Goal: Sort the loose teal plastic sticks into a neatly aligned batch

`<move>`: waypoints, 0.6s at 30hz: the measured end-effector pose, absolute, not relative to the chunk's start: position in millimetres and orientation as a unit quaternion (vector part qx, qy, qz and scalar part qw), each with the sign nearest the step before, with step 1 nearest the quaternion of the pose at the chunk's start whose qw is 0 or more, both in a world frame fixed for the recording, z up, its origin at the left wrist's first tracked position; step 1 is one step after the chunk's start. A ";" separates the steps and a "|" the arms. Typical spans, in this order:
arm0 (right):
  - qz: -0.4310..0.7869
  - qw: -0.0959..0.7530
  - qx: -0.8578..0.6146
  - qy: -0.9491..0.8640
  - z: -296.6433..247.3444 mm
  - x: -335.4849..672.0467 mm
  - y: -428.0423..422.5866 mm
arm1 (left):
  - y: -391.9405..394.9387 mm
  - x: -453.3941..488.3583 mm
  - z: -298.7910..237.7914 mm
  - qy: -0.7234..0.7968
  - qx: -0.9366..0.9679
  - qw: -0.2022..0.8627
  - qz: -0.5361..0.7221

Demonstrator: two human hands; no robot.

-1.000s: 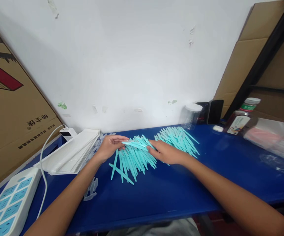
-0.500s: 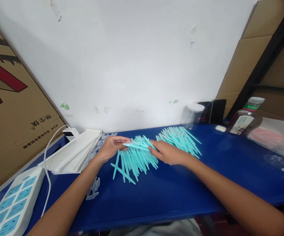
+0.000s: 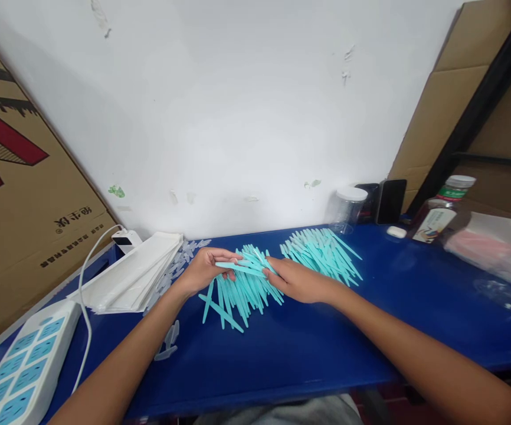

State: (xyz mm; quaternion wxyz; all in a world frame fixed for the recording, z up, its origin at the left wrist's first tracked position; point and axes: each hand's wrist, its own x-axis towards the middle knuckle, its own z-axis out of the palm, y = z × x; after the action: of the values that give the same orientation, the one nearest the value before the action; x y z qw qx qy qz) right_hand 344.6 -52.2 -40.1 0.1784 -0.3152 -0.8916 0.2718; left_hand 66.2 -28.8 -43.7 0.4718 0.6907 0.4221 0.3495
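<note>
My right hand (image 3: pixel 302 280) is closed around a small bunch of slim turquoise plastic sticks (image 3: pixel 249 269) with tapered ends. At the bunch's left end, the fingers of my left hand (image 3: pixel 206 268) pinch at the sticks; exactly how many they grip is hidden. Below both hands, a pile of the same sticks (image 3: pixel 246 298) lies on the blue table (image 3: pixel 282 360). A second pile of turquoise sticks (image 3: pixel 326 254), with paler far ends, lies to the right. Small translucent plastic pieces (image 3: pixel 169 339) are scattered left of my left forearm.
White paper-like sheets (image 3: pixel 127 274) and a power strip (image 3: pixel 29 360) with a white cable lie at left, beside a large cardboard box (image 3: pixel 29 177). Against the wall stand a lidded clear jar (image 3: pixel 348 209) and a dark phone (image 3: pixel 391 202). A bottle (image 3: pixel 441 212) and plastic bag (image 3: pixel 490 248) are at right.
The bunch between my hands has shifted slightly left and down, and its sticks lie at a different angle. My right hand has moved a little left. Both piles look unchanged.
</note>
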 end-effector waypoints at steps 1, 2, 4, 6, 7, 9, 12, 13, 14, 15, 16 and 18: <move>0.256 0.178 -0.327 -0.892 -41.4 344.7 -51.7 | -27.1 62.9 -42.0 0.423 0.701 0.457 0.347; 0.236 0.176 -0.342 -0.892 -42.7 344.9 -51.1 | -24.7 57.8 -40.0 0.428 0.714 0.430 0.349; 0.191 0.165 -0.379 -0.891 -44.7 346.1 -49.1 | -18.4 41.5 -35.5 0.460 0.750 0.322 0.349; 0.150 0.147 -0.407 -0.889 -46.3 347.7 -46.2 | -10.3 18.5 -32.1 0.513 0.783 0.144 0.320; 0.133 0.140 -0.416 -0.889 -46.9 348.5 -44.6 | -6.0 5.9 -31.2 0.527 0.797 0.082 0.284; 0.110 0.137 -0.424 -0.888 -47.8 349.9 -41.6 | 2.1 -17.7 -30.9 0.532 0.819 0.061 0.204; 0.097 0.141 -0.424 -0.889 -49.1 351.0 -39.0 | 11.1 -37.7 -35.3 0.548 0.814 0.052 0.188; 0.095 0.141 -0.423 -0.890 -49.6 351.0 -38.7 | 13.2 -38.8 -38.5 0.546 0.812 0.042 0.202; 0.092 0.140 -0.421 -0.891 -50.1 351.0 -38.6 | 15.0 -37.3 -42.7 0.539 0.813 0.030 0.218; 0.089 0.139 -0.421 -0.892 -50.6 351.0 -38.5 | 16.6 -33.5 -47.9 0.529 0.815 0.019 0.234; 0.085 0.138 -0.420 -0.893 -51.0 351.0 -38.5 | 18.2 -28.1 -53.8 0.516 0.821 0.011 0.244; 0.081 0.137 -0.419 -0.894 -51.6 351.0 -38.6 | 21.2 -15.7 -66.3 0.507 0.828 -0.011 0.239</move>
State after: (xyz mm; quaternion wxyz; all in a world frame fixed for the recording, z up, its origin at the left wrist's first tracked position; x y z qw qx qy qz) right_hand 351.0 -38.6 -51.6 0.1371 -0.4190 -0.8939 0.0811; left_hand -15.7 21.2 -66.3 -0.0110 0.8284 0.5067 0.2386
